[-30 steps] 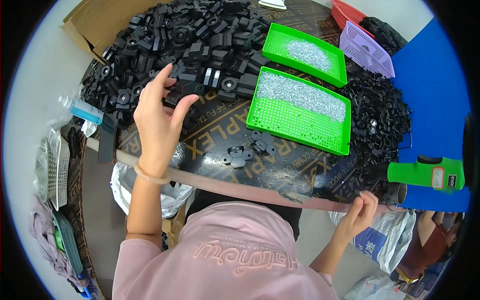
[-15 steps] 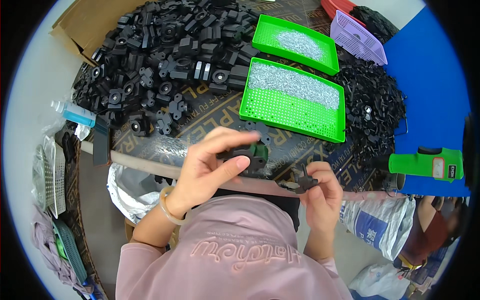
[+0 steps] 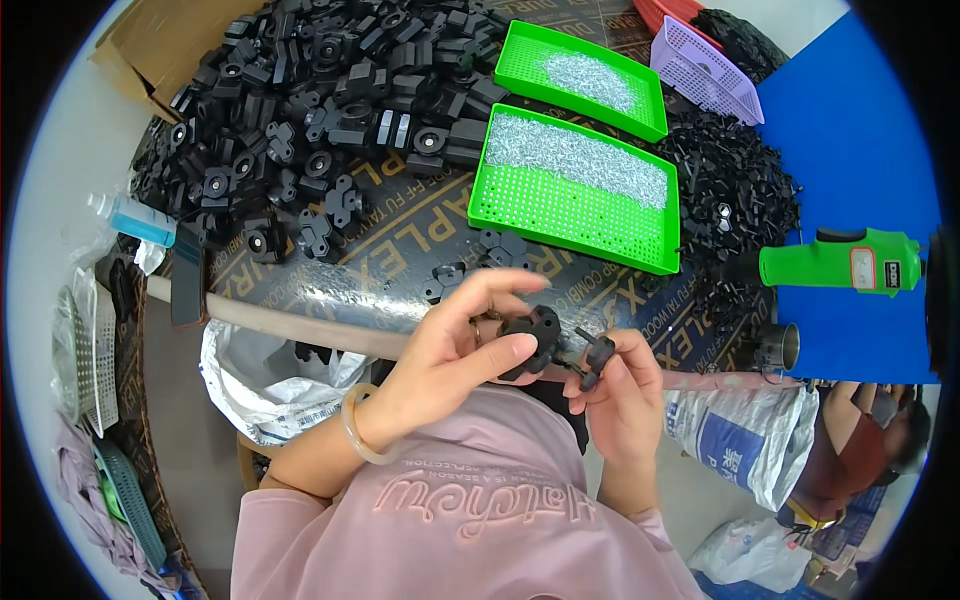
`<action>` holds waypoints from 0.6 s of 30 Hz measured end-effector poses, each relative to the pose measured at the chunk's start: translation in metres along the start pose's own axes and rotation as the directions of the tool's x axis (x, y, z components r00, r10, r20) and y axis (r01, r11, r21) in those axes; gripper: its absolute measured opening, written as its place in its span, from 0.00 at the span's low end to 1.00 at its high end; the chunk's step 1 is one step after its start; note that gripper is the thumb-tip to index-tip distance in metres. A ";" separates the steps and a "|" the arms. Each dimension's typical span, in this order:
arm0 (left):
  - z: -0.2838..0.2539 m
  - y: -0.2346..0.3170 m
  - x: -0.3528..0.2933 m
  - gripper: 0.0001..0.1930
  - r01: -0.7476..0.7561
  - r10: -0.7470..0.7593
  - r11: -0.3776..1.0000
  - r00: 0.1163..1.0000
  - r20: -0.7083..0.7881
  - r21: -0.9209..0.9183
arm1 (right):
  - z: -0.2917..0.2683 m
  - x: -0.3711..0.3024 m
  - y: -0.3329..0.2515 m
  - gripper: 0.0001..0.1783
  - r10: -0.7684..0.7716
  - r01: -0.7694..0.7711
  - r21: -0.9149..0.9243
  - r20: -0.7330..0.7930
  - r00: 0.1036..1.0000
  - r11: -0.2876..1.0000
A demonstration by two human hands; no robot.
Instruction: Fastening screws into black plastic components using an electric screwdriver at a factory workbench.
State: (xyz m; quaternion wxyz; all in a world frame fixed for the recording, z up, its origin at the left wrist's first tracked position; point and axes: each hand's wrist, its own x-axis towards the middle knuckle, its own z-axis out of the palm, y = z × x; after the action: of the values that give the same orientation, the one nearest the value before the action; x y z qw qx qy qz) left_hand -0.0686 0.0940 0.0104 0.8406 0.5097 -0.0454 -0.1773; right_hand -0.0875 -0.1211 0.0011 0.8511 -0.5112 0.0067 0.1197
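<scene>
Near the table's front edge, my left hand point(image 3: 462, 345) is closed round a black plastic housing point(image 3: 540, 332), its thumb and fingers curled about the sides. Close on its right, my right hand point(image 3: 625, 385) pinches a small black plastic part with prongs point(image 3: 598, 360). The prongs point toward the housing; whether the two pieces touch I cannot tell. A few more black plastic pieces point(image 3: 503, 245) lie on the table just beyond my hands.
A heap of black housings point(image 3: 350, 90) covers the far left. Two green trays point(image 3: 575, 240) hold small silvery pieces. Small black parts point(image 3: 740, 190) lie at right, near a lilac basket point(image 3: 705, 75) and a green power tool point(image 3: 840, 265). A person point(image 3: 865, 440) is at far right.
My hands have come closer together. The housing has turned in my left hand, and the pronged part in my right hand is now beside it. The whole view has shifted slightly.
</scene>
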 end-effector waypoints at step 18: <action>0.003 -0.005 0.000 0.31 0.006 -0.108 0.885 0.975 0.193 0.466 | -0.004 0.004 -0.031 0.11 0.003 0.035 -0.373 0.100 0.995 0.927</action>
State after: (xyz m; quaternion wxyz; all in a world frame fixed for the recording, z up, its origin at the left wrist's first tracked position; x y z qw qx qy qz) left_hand -0.0711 0.0890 0.0074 0.6796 0.6743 -0.1611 -0.2399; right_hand -0.0770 -0.1372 0.0255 0.7381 -0.6577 -0.0626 0.1372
